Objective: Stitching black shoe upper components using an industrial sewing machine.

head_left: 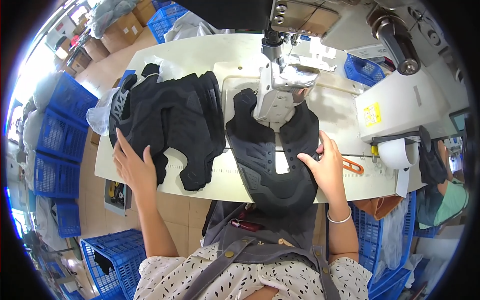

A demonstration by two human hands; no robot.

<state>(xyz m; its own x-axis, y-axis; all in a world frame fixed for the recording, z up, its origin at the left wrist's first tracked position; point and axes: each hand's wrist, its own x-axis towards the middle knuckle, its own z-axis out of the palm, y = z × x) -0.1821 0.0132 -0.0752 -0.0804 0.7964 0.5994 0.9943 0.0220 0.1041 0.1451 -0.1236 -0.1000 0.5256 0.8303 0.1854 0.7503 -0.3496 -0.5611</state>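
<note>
A black shoe upper (280, 187), cut flat in a U shape with eyelet holes, lies under the head of the sewing machine (280, 92). Its rounded end reaches the table's front edge. My right hand (329, 167) pinches its right side, thumb on top and the other fingers at the edge. To the left lies a fanned stack of similar black uppers (182, 117). Beside this stack, my left hand (131, 164) has its thumb and index finger apart, the index fingertip at the edge of a grey-patterned black piece (118, 112). Whether it touches that piece, I cannot tell.
An orange-handled tool (353, 166) lies right of my right hand, near a white roll (398, 154). Clear plastic (100, 112) hangs at the table's left edge. Blue crates (57, 145) stand at left, with another crate (112, 260) below. A person's arm (444, 167) shows at far right.
</note>
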